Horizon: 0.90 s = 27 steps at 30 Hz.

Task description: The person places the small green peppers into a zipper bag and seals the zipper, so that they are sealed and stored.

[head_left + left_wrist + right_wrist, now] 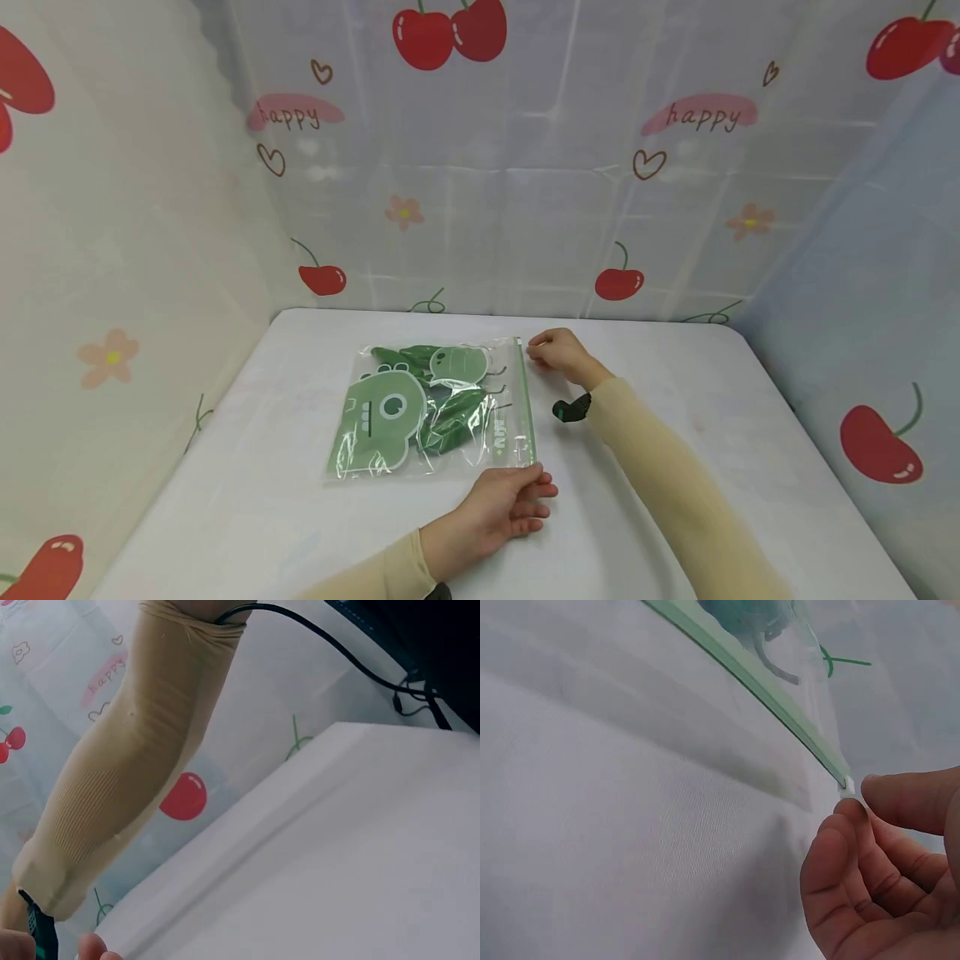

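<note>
A clear zip bag (495, 367) with a green zip strip lies on the white table, holding green cartoon-monster cards and shiny dark-green pieces. My left hand (491, 508) pinches the near corner of its zip edge between thumb and fingers. By the far end of that edge is my right hand (562, 352), fingers loosely bent. In the right wrist view, a small white slider (847, 786) sits at the strip's end, right at the right hand's thumb and fingertips, which stand slightly parted. Only fingertips (91, 946) of the left hand show in the left wrist view.
The white table (247, 517) is enclosed by pale curtains (510, 225) printed with cherries, flowers and "happy". A black wrist camera (572, 408) sits at the right cuff. In the left wrist view, a black cable (322, 634) runs to a dark object at upper right.
</note>
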Motion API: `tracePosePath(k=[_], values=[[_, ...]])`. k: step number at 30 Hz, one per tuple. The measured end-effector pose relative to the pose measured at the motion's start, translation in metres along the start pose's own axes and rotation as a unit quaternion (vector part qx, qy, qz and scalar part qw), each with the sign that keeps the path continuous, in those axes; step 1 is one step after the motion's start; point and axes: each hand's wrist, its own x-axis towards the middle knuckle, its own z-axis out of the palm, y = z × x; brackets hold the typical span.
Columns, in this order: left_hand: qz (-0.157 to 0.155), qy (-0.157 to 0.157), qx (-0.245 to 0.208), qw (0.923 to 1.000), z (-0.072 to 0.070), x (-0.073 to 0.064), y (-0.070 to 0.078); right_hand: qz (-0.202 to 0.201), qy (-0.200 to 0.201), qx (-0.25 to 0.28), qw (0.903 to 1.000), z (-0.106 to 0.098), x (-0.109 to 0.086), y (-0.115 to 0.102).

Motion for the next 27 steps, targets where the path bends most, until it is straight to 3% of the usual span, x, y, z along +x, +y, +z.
tracePosePath(k=[10,14,16,18,23,27], values=[[0.058,-0.023,0.117,0.9912,-0.017,0.004,0.038,-0.067,-0.003,-0.049,0.9966,-0.015,-0.021,-0.001],[0.110,-0.035,0.184,0.9762,-0.025,0.011,0.055,-0.100,-0.002,-0.103,0.9896,-0.022,-0.031,-0.003],[0.142,-0.034,0.239,0.9600,-0.030,0.016,0.062,-0.114,0.005,-0.122,0.9860,-0.024,-0.036,-0.004],[0.171,-0.028,0.300,0.9379,-0.035,0.020,0.069,-0.125,0.010,-0.129,0.9838,-0.026,-0.041,-0.006],[0.231,0.001,0.420,0.8776,-0.049,0.028,0.086,-0.154,0.026,-0.141,0.9777,-0.025,-0.054,-0.012],[0.275,0.040,0.483,0.8300,-0.058,0.036,0.102,-0.165,0.033,-0.147,0.9747,-0.024,-0.063,-0.017]])
